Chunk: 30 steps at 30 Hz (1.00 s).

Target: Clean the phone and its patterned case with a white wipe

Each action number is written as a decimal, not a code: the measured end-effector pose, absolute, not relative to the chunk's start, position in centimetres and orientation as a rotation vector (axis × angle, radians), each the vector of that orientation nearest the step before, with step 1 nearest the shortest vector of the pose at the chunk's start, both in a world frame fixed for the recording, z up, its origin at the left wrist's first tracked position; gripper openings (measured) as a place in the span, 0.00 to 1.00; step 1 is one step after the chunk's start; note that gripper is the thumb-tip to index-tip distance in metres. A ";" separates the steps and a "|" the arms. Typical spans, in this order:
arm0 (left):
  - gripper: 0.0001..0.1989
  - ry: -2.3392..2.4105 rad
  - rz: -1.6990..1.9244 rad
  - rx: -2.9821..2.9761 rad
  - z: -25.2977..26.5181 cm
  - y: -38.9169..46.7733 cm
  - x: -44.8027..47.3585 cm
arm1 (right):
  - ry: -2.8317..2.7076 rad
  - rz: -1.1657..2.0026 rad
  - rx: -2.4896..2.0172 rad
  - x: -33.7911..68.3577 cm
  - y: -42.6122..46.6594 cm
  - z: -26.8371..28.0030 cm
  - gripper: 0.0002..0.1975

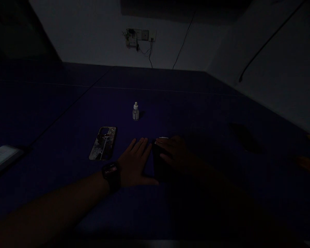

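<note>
My left hand [136, 160] lies flat on the dark blue tabletop [74, 196], fingers spread and thumb pointing right, with nothing in it. A dark watch [111, 171] is on that wrist. Close to its fingertips, my right hand [174, 151] is in deep shadow, its fingers curled over a small item with a white edge [163, 138]. What kind of item this is, the dark hides. Left of my left hand rests a phone case [103, 143] with a patterned back and a camera cut-out. Beyond both hands a small clear dropper bottle [135, 113] with a white top stands upright.
At the far left edge lies a pale box-like object [3, 156]. A dark flat object [244, 137] is faintly seen on the right, with orange-yellow things [308, 163] past it. Sockets with cords [142, 34] are on the back wall; a black cable [268, 39] hangs at right.
</note>
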<state>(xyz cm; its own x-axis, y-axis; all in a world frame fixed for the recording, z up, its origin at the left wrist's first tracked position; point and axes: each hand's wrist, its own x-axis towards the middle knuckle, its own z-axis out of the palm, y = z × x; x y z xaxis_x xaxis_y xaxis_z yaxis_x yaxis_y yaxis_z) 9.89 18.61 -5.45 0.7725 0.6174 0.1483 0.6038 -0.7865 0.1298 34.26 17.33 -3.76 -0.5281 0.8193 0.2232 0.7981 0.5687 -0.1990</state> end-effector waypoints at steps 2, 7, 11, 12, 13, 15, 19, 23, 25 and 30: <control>0.63 0.996 0.292 2.892 -5.5 18.6 9.9 | -2.560 0.181 -1.242 34.2 17.1 -3.3 0.22; 0.63 0.997 0.292 2.883 -5.3 18.6 9.8 | -2.495 0.185 -1.137 35.5 17.1 -2.8 0.17; 0.64 1.003 0.263 2.865 -5.0 18.6 9.9 | -2.334 0.156 -1.214 35.7 17.7 -3.7 0.20; 0.64 1.004 0.251 2.861 -5.0 18.6 9.9 | -2.321 0.167 -1.227 35.5 17.8 -3.9 0.21; 0.65 1.006 0.240 2.859 -5.0 18.6 9.9 | -2.325 0.179 -1.232 35.3 17.8 -4.1 0.21; 0.65 1.004 0.234 2.860 -5.0 18.6 10.0 | -2.343 0.188 -1.225 34.9 17.9 -4.2 0.22; 0.64 1.004 0.268 2.874 -5.1 18.6 9.9 | -2.236 0.181 -1.244 34.9 17.7 -4.0 0.22; 0.64 1.000 0.269 2.869 -5.2 18.6 9.9 | -2.094 0.237 -1.374 35.5 17.6 -3.6 0.18; 0.65 1.002 0.263 2.865 -5.2 18.6 9.9 | -2.064 0.279 -1.407 35.6 17.5 -3.5 0.16; 0.65 0.995 0.256 2.865 -5.2 18.7 9.9 | -2.094 0.354 -1.398 35.9 17.5 -3.6 0.19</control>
